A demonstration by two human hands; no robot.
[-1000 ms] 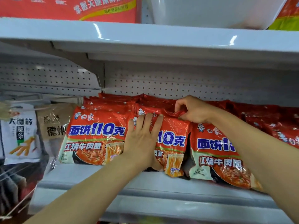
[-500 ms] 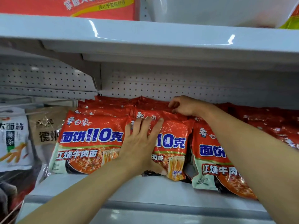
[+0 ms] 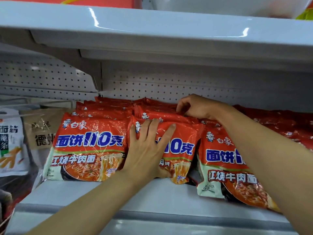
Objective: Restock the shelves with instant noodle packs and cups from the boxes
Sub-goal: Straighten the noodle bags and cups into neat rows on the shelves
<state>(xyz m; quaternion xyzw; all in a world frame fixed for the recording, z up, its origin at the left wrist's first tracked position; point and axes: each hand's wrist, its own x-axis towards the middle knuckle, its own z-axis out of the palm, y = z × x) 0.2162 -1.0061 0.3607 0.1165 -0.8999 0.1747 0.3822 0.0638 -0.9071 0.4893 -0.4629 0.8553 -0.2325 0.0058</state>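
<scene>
The left hand is lying flat, fingers straight, on the front of the middle noodle pack, as a second ago; the right hand, having crept further back, is pinching the tops of the packs behind it, so the row is likely being squared up. The packs are standing glossy, red and crinkled on the shelf; more are flanking both hands.

A single head-worn view is given, facing forward and slightly down into a shelf bay at close range. The pegboard back wall is seen straight on, the upper shelf from just below. Both forearms are seen entering from the bottom edge.
</scene>
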